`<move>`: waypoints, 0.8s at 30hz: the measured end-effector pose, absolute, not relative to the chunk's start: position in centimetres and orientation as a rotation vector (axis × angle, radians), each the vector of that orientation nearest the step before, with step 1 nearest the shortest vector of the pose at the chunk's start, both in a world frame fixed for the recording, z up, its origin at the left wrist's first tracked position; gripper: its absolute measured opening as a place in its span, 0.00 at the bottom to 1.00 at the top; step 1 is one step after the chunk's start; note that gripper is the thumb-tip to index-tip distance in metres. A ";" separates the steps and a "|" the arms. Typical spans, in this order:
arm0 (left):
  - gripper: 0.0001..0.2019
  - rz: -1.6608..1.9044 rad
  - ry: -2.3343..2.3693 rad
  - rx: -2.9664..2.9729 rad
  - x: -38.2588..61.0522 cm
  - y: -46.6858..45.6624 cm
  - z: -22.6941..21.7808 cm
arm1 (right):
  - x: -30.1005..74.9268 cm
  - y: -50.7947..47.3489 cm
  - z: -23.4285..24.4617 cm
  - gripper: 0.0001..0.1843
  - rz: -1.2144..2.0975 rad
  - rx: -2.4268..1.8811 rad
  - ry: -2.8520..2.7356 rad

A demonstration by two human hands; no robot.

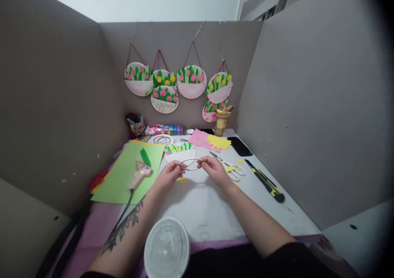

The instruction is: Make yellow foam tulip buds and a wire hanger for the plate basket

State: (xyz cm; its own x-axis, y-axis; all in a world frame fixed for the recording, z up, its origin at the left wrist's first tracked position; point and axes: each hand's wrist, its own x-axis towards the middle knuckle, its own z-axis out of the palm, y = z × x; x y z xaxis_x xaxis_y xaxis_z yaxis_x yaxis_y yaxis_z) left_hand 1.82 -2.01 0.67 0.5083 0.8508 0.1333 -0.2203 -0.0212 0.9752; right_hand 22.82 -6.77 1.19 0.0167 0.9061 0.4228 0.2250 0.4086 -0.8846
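Between both hands is a thin ring, dark along its lower edge, raised above the table; its material is too small to tell. My left hand pinches the ring's left side, and my right hand pinches its right side. Just behind the ring lies a white paper-plate basket with green paper leaves and yellow and pink paper flowers. White-handled scissors rest to the right of my right hand. A pale pink glue gun lies to the left of my left hand on green paper.
A yellow-and-black box cutter and a phone lie on the right. Pink paper and yellow paper overlap at the back. Several plate baskets hang on the grey partition. A lidded cup stands close to me.
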 end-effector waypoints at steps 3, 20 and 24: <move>0.20 0.891 0.692 1.490 1.7 -2.5 1.4 | 22.6 -7.2 1.6 0.10 0.531 -1.099 -1.563; 0.16 0.882 0.702 1.531 1.5 -2.4 1.4 | 21.7 -7.6 1.3 0.07 0.497 -1.119 -1.555; 0.17 0.829 0.718 1.574 1.6 -3.3 2.4 | 21.7 -7.9 1.6 0.07 0.237 -1.032 -1.700</move>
